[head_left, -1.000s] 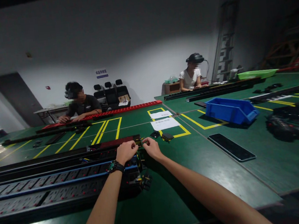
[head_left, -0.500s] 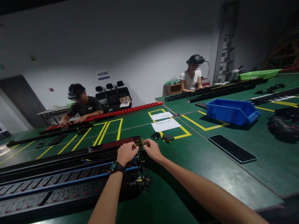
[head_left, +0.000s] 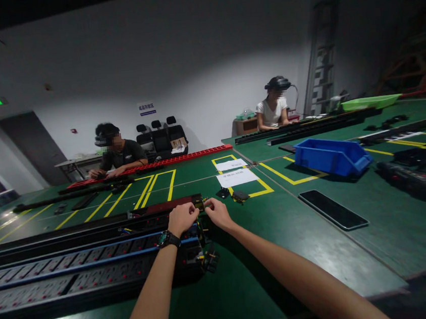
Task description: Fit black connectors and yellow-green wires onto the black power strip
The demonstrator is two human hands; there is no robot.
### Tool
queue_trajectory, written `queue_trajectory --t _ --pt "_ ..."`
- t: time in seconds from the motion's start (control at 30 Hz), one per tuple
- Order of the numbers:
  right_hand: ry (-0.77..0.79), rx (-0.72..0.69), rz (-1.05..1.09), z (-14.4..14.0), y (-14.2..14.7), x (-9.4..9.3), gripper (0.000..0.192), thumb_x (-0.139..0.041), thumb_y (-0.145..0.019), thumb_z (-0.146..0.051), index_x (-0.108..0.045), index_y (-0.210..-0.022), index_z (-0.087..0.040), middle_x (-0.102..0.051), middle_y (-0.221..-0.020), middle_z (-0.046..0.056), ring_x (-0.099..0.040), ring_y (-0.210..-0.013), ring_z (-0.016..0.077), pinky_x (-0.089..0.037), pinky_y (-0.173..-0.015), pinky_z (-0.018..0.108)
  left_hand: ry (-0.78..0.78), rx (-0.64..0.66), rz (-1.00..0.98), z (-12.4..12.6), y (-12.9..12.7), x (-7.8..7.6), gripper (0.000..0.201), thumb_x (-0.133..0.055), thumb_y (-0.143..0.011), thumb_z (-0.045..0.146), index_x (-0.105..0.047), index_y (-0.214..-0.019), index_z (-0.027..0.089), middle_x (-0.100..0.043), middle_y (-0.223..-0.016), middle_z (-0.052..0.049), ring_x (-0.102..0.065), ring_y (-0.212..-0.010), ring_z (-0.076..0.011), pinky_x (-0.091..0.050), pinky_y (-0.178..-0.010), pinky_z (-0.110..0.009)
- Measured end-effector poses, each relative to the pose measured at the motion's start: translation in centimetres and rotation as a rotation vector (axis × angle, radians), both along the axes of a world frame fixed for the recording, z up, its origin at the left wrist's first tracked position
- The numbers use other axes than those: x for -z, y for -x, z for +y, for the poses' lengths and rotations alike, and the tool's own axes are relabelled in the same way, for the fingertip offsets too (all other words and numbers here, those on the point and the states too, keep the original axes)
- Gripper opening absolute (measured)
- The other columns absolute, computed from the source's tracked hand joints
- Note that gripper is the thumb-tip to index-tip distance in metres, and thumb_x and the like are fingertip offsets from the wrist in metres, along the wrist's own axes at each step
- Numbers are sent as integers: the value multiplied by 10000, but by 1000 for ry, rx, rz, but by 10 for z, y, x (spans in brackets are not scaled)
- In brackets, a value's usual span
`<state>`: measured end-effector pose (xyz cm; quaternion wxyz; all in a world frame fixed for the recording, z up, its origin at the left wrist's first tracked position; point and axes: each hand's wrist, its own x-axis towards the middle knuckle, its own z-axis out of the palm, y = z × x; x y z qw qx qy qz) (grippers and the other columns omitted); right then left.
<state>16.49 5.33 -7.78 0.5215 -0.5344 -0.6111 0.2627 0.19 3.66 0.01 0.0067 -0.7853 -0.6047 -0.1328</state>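
Both hands are working at the end of a long black power strip (head_left: 91, 228) at 11 o'clock on the green surface (head_left: 281, 233). The left hand (head_left: 181, 218) is curling closed on its end; the right hand (head_left: 216, 213) is pinching a small part there, too tiny to identify. Seating it seems the step; next probably needs steady fingertip alignment.

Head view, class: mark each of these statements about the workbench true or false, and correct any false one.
1. Both hands, left hand and right hand, meet at the end of a long black power strip. True.
2. The blue bin lies left of the hands. False: it lies to their right.
3. A watch is on the right wrist. False: it is on the left wrist.
4. Two white paper sheets lie beyond the hands. True.
5. A dark flat panel lies on the green table. True.
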Motion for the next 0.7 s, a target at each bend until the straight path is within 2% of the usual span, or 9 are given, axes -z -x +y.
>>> queue_trajectory --t 0.7 --pt "-10 -13 -8 1 0 3 207 -529 -769 -214 -697 -889 -195 -665 -721 -2 -589 -657 170 -447 -701 272 -5 -3 -8 1 2 2 279 -537 -927 443 -745 -889 260 -793 -931 -43 -728 -914 -236 -478 -745 -281"
